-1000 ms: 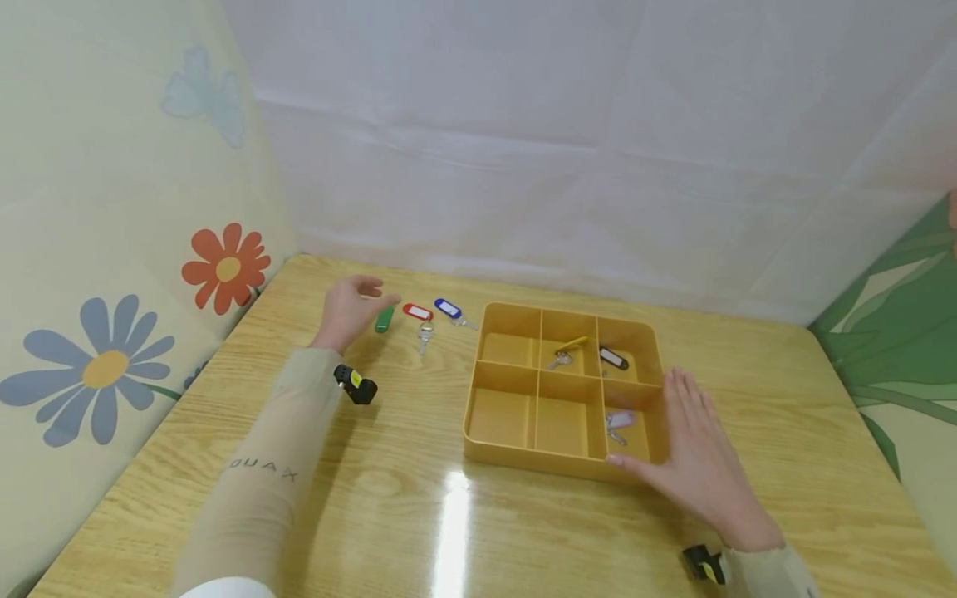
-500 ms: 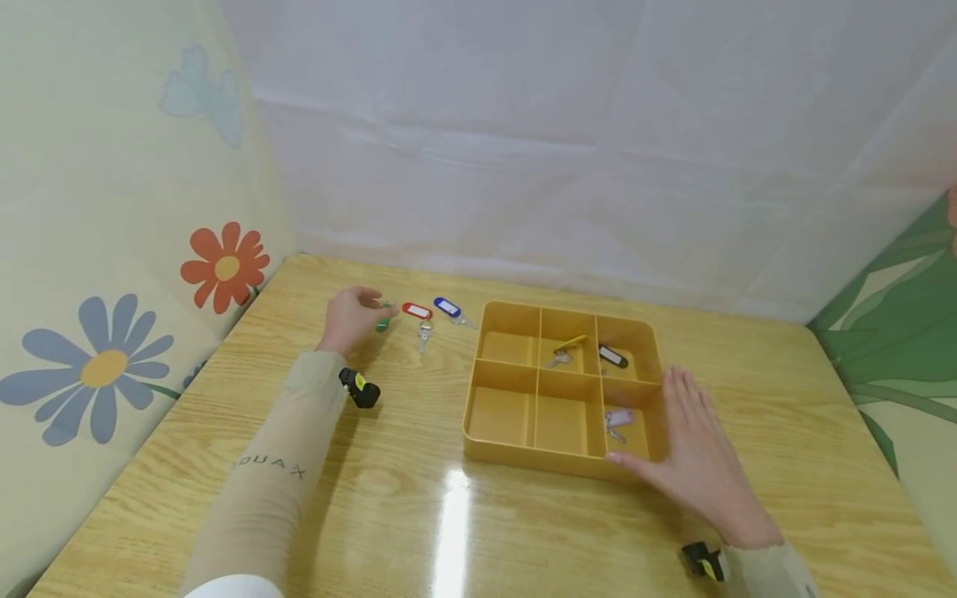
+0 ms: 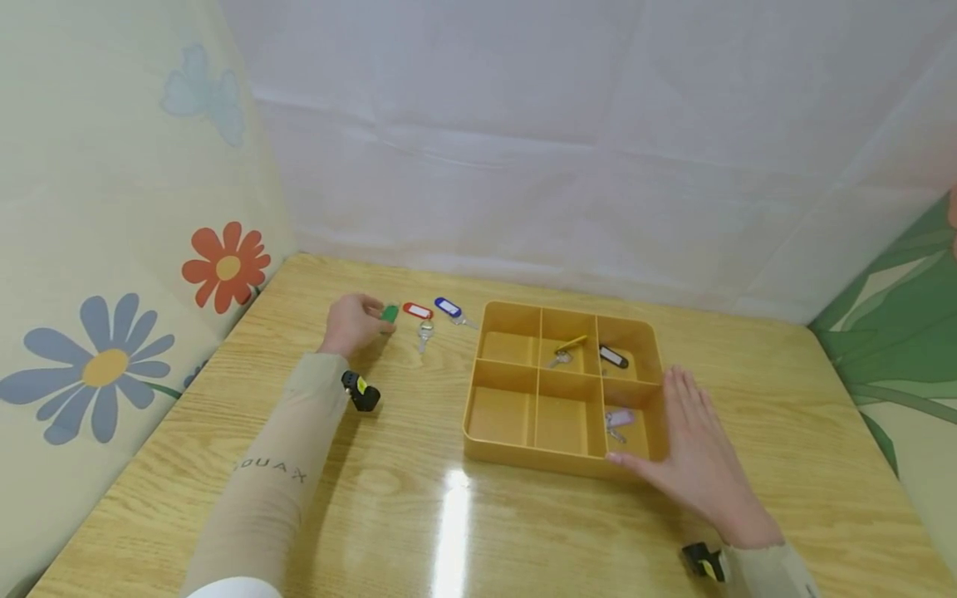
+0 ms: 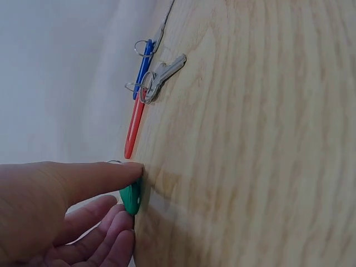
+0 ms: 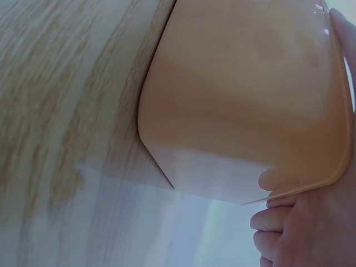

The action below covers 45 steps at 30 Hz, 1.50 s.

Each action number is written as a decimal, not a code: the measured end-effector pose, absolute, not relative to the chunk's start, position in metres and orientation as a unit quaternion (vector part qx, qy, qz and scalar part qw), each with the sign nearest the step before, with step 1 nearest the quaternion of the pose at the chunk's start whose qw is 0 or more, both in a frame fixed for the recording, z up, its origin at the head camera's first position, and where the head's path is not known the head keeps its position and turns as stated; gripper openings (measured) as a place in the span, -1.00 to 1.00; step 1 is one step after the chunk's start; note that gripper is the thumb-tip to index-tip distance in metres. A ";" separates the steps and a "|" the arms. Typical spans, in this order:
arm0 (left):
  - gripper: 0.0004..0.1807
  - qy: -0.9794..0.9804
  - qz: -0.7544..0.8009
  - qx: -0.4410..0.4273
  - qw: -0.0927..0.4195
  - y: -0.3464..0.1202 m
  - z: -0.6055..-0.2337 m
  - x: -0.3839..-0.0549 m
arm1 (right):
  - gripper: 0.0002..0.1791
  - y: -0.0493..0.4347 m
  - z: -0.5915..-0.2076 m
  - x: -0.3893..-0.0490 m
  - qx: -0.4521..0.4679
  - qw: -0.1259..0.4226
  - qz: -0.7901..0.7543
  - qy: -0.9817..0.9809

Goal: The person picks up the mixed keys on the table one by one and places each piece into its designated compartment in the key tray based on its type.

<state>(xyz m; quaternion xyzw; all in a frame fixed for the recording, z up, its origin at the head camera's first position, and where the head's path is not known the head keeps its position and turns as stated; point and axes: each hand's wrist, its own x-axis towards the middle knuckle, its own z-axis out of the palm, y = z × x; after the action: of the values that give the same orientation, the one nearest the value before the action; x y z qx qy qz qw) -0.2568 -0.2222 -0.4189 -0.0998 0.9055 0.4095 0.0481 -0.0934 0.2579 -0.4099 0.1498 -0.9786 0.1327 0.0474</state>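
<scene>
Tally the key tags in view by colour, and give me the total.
Green tag: 1
Red tag: 1
Blue tag: 1
Yellow tag: 1
Black tag: 1
Lilac tag: 1
Total: 6

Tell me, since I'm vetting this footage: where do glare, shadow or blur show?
Head view: a bright glare streak on the table in front of the yellow tray; left wrist view: soft shadow on the table by the green tag and left hand; right wrist view: hazy wood grain, pale washed-out light low down.
</scene>
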 end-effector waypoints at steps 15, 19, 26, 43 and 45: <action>-0.65 0.916 0.390 -0.080 0.038 -0.222 -0.413 -0.250 | 0.43 0.258 -0.411 -0.094 0.153 0.052 0.135 -0.978; -0.66 0.921 0.381 -0.080 0.030 -0.220 -0.415 -0.251 | 0.43 0.259 -0.411 -0.094 0.153 0.052 0.138 -0.977; -0.70 0.919 0.385 -0.076 0.017 -0.222 -0.417 -0.250 | 0.41 0.258 -0.411 -0.093 0.154 0.052 0.142 -0.976; -0.65 0.906 0.415 -0.079 -0.029 -0.224 -0.419 -0.246 | 0.43 0.258 -0.411 -0.092 0.151 0.054 0.147 -0.976; -0.64 0.902 0.422 -0.080 -0.031 -0.224 -0.418 -0.245 | 0.42 0.258 -0.411 -0.092 0.150 0.053 0.149 -0.976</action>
<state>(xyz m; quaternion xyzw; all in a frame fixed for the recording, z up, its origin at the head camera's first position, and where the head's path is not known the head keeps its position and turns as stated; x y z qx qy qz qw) -0.2448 -0.2240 -0.4182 -0.0796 0.9024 0.4224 -0.0311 -0.0918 0.2580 -0.4112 0.1504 -0.9760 0.1485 0.0530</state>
